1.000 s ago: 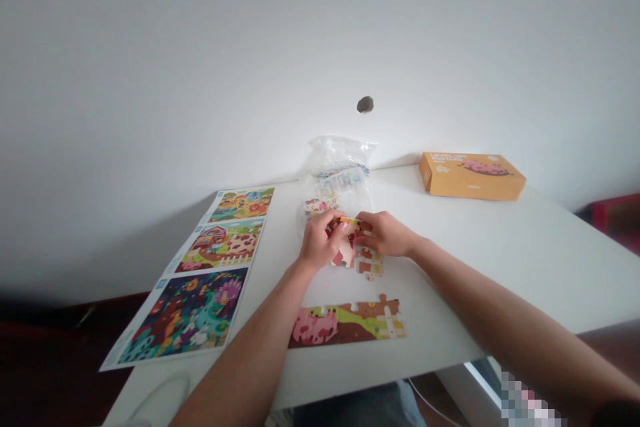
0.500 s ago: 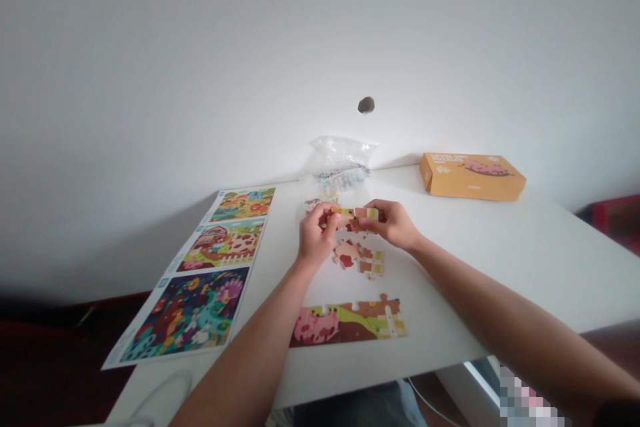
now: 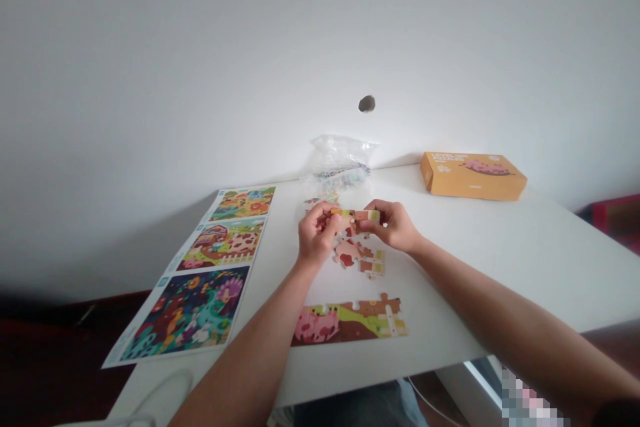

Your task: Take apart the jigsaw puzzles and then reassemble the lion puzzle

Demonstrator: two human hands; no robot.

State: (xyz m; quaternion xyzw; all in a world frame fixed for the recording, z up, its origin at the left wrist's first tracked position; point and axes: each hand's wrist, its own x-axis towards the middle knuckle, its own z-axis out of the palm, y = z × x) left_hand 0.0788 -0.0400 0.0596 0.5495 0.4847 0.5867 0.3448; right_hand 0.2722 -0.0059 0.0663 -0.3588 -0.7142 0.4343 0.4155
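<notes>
My left hand [image 3: 317, 232] pinches a puzzle piece [image 3: 343, 215] with yellow-green and tan on it, thumb in front. From the other side, my right hand [image 3: 393, 225] grips a brown and cream puzzle piece [image 3: 367, 216]. The two pieces meet edge to edge above the table; whether they interlock I cannot tell. Just below them lie loose puzzle pieces [image 3: 347, 253], tan with red-brown patches, and brown and green ones [image 3: 374, 264]. Closer to me is a joined puzzle strip [image 3: 357, 321] showing a pink pig, brown ground and a white fence.
A picture sheet [image 3: 193, 310] with three printed scenes lies on the left of the white table [image 3: 475, 260]. Behind my hands sits a clear plastic bag [image 3: 343, 163] of pieces. An orange puzzle box [image 3: 473, 177] stands at the back right, near the wall.
The two held pieces have come together, closing the narrow gap between them. Both hands stay in nearly the same place; the pieces on the table have not moved.
</notes>
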